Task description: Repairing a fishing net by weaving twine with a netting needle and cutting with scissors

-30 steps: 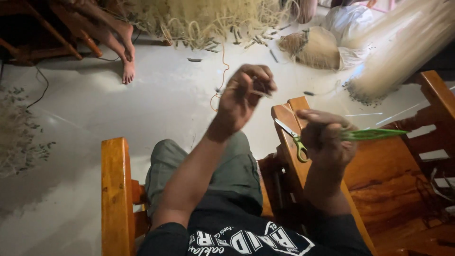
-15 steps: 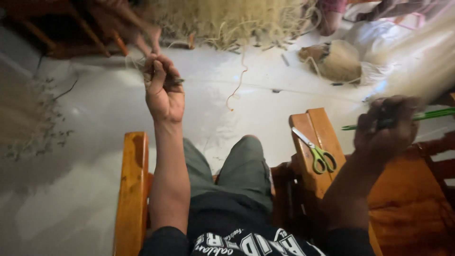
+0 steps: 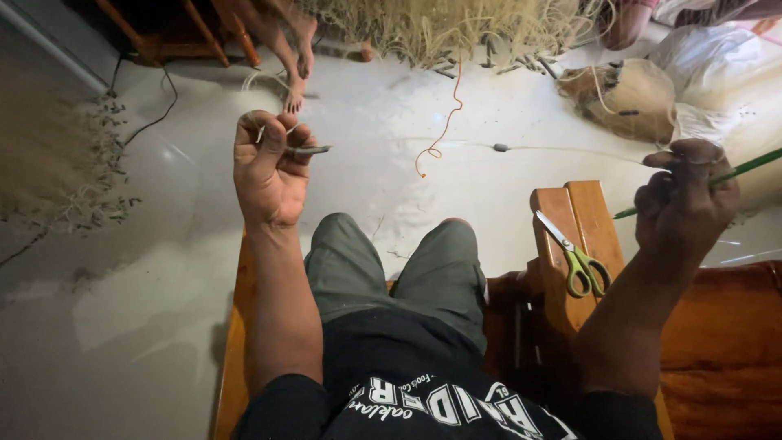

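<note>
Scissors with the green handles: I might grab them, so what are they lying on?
The scissors lie on the chair's flat wooden armrest, beside the right hand. The wood directly beneath them is covered.

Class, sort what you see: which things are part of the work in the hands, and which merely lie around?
In use:
left hand gripping small grey weight
thin line
right hand holding green stick

Lying about:
green-handled scissors
orange cord
straw pile
</note>
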